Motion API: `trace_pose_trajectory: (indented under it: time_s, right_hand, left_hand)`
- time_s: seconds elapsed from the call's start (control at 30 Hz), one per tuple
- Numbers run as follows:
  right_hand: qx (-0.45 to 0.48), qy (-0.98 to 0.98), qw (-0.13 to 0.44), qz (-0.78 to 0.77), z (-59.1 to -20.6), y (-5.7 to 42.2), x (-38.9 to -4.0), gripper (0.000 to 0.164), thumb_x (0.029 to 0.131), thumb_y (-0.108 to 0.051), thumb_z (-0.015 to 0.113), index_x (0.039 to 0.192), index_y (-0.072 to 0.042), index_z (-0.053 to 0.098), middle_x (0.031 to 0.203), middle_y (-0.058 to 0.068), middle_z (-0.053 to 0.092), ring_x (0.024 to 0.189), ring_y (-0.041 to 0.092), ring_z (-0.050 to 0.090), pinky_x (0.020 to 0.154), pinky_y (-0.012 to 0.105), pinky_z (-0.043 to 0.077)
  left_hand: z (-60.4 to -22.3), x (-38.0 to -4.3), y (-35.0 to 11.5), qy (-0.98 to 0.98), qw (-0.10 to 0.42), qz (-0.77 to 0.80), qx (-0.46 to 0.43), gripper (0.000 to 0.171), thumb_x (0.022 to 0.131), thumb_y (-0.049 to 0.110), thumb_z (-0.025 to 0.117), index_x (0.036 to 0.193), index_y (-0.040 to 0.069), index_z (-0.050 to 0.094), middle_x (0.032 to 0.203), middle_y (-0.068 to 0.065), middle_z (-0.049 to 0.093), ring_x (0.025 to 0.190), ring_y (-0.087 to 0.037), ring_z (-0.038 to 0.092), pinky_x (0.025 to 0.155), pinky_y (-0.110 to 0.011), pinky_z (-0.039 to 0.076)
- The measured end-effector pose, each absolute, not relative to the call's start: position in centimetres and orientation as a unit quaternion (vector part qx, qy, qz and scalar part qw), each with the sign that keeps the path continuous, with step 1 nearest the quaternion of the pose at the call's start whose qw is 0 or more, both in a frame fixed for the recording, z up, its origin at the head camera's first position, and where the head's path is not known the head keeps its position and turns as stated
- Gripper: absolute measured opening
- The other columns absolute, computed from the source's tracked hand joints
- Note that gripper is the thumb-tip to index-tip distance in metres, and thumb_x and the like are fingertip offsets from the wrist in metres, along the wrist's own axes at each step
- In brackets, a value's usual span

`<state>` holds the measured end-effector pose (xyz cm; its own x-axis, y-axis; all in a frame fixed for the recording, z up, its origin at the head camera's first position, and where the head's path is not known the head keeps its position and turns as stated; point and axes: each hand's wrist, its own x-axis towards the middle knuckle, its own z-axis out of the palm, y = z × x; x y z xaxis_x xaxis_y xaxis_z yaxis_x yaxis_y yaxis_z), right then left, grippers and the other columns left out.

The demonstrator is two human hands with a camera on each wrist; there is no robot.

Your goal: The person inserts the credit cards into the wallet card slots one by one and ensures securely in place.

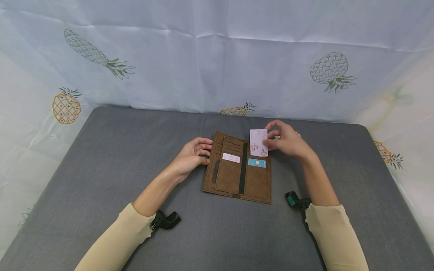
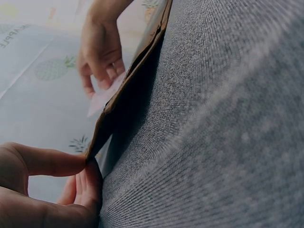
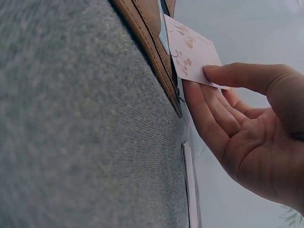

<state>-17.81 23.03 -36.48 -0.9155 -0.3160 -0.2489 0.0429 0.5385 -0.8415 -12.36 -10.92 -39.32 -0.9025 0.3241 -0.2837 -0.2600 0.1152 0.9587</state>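
Note:
A brown wallet (image 1: 228, 180) lies unfolded on the grey table, with card slots on both halves and a dark strap down the middle. My left hand (image 1: 191, 156) pinches its left edge between thumb and fingers, and that edge is lifted off the cloth in the left wrist view. With thumb and fingertips, my right hand (image 1: 286, 139) holds a pink card (image 1: 259, 143) with a flower print over the upper right half. A pale pink card (image 1: 231, 157) pokes out of a left slot. Below the held card, a blue card (image 1: 257, 163) shows in a right slot.
A thin flat pale item (image 3: 191, 183) lies on the table beyond the wallet, mostly hidden behind the right hand in the head view. Grey cloth (image 1: 135, 180) covers the table. A pale curtain (image 1: 203, 67) with pineapple prints hangs along the back and sides.

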Motion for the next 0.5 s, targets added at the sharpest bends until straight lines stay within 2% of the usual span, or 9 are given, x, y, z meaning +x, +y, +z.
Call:
trace_pose_trajectory:
  time_s: [0.2,0.5]
  right_hand:
    - [-0.089,0.855,0.191,-0.473,-36.83,23.05,-17.89,0.053,0.102,0.002,0.068,0.149,0.002,0.044,0.11,0.023,0.071,0.085,0.013,0.078,0.084,0.034,0.069]
    - [-0.093,0.849,0.195,-0.482,-36.8,22.92,-17.78,0.05,0.102,0.003,0.068,0.144,0.004,0.042,0.109,0.025,0.072,0.084,0.011,0.076,0.082,0.03,0.068]
  left_hand:
    - [-39.29,-12.39,-10.92,0.713,0.22,0.665,0.021,0.067,0.091,-0.019,0.06,0.153,0.001,0.048,0.147,-0.018,0.054,0.115,-0.022,0.057,0.084,-0.023,0.054]
    - [-39.29,-12.39,-10.87,0.712,0.223,0.665,0.024,0.067,0.091,-0.019,0.06,0.154,0.0,0.047,0.148,-0.02,0.053,0.117,-0.024,0.056,0.084,-0.023,0.054]
